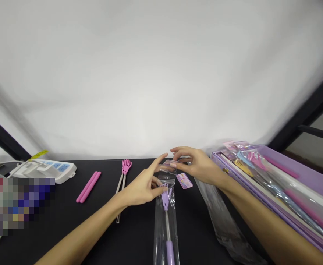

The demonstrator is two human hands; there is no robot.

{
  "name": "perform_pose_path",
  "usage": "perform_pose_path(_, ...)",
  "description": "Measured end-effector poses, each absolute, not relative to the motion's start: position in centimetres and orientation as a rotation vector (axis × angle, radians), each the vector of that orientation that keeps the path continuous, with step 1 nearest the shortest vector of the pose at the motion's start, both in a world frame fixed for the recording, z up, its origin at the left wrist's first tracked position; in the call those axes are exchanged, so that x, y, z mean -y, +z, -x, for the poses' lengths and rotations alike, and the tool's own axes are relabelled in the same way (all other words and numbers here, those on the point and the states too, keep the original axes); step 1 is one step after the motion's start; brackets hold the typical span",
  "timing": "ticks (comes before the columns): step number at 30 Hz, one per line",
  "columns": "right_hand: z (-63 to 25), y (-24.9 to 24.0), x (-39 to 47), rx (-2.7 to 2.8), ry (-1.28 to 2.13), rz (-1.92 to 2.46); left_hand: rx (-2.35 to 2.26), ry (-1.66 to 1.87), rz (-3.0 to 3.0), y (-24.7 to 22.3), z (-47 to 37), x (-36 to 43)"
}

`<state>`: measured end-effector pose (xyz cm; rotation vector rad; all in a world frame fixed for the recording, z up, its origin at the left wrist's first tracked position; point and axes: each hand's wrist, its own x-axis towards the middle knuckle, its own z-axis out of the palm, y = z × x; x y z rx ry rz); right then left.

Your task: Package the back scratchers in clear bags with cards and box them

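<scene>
A purple back scratcher with a hand-shaped head, metal rod and purple handle lies inside a clear plastic sleeve. My left hand pinches the sleeve by the scratcher's head, thumb on top and index finger stretched upward. At the sleeve's upper end, my right hand holds a small printed card between thumb and fingers; whether the card is inside the sleeve is unclear. Another pink printed card lies on the black table just below the right hand.
Left of my hands lie pink back scratcher heads on metal rods and two pink handles. More clear sleeves rest under my right forearm. A purple box at right holds packed scratchers. A white power strip sits far left.
</scene>
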<state>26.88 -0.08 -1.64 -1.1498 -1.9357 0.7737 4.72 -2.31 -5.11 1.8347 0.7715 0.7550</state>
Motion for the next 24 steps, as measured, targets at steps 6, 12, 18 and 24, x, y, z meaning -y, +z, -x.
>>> perform_pose_path(6, -26.9, -1.5, 0.2, 1.919, 0.919, 1.167, -0.761, 0.745, -1.837, -5.2, -4.8, 2.3)
perform_pose_path(12, -26.5, -1.9, 0.2, 1.897, 0.918, 1.106, -0.763, 0.758, -1.815, -5.2, -4.8, 2.4)
perform_pose_path(18, -26.1, -2.1, 0.3, 1.832, 0.915, 0.995, -0.784, 0.813, -1.756, -4.8, -5.0, 2.3)
perform_pose_path(24, -26.0, -2.3, 0.2, 1.801, 1.044, 1.068, -0.782, 0.805, -1.730, -4.4, -5.0, 2.5)
